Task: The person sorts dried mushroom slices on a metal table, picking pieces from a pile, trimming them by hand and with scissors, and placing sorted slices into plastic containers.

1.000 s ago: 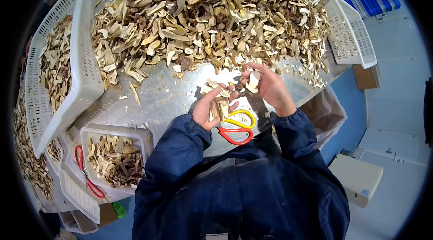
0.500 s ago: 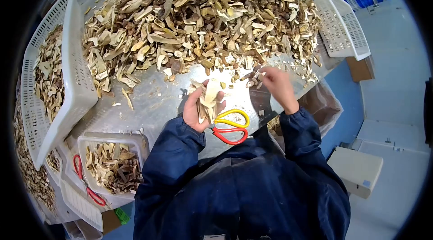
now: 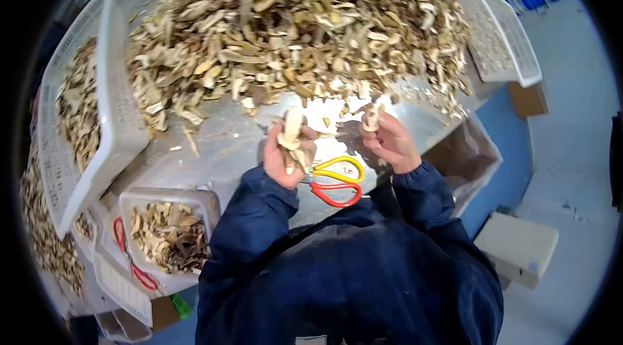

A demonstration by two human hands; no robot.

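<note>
My left hand (image 3: 275, 158) is closed around several pale, dried mushroom slices (image 3: 293, 126), which stick up between thumb and fingers. Pinched in the fingertips of my right hand (image 3: 396, 145) is another small mushroom piece (image 3: 372, 118). Scissors with one yellow and one red handle (image 3: 337, 181) sit just right of my left wrist; their blades are hidden, so I cannot tell whether the left hand touches them. Beyond both hands, a large heap of dried mushroom slices (image 3: 292, 43) covers the far part of the metal table (image 3: 227, 141).
At left stands a tilted white perforated basket (image 3: 123, 121) of slices. Below it are a clear plastic tub (image 3: 214, 205) holding slices and red-handled scissors (image 3: 120, 236). Another white basket (image 3: 519, 53) is at far right, above a bag-lined bin (image 3: 483, 150).
My right hand has drawn back from the heap's edge, turned palm up, and now shows a mushroom piece in its fingertips. The slices in my left hand have shifted slightly.
</note>
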